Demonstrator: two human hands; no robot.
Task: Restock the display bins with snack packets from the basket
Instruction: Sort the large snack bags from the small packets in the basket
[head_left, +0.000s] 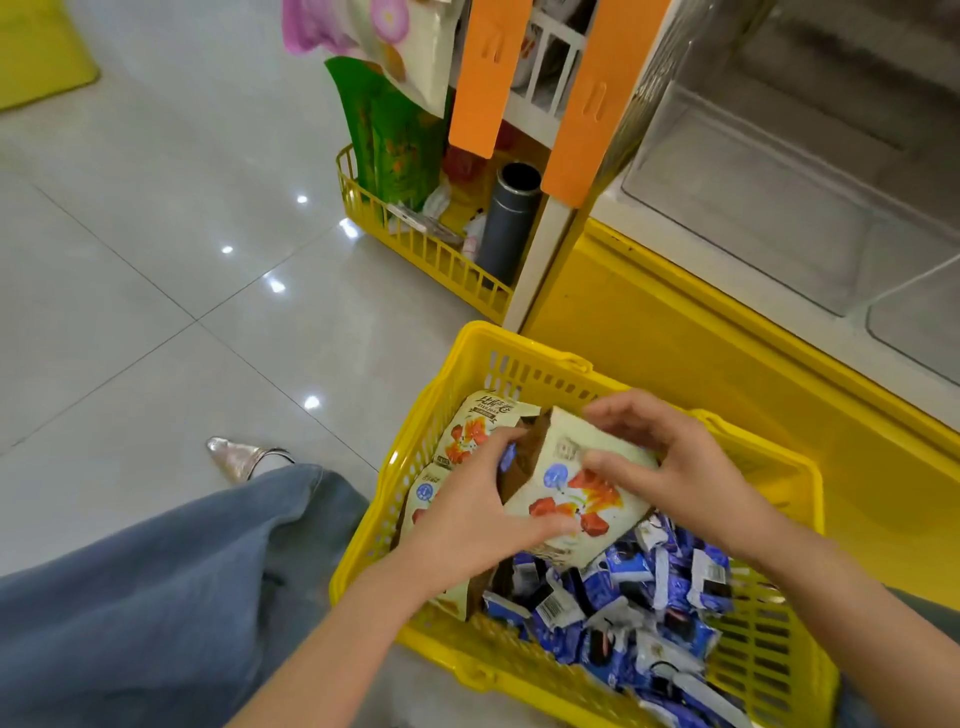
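Both hands are on one cream snack packet (574, 496), tilted inside the yellow basket (769, 670). Right hand (680, 467) pinches its upper edge, thumb on the printed face. Left hand (475, 506) grips the lower-left side, thumb along the bottom edge, fingers tucked behind. More cream packets (467, 428) sit just left of the grip, blue mini packets (644, 597) heaped just below it. Clear display bins (769, 171) sit well beyond the right hand.

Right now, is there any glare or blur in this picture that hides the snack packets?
Head view: small bright glints sit on the floor tiles, left of the basket; the cream packet is sharp; the clear bins upper right look soft.
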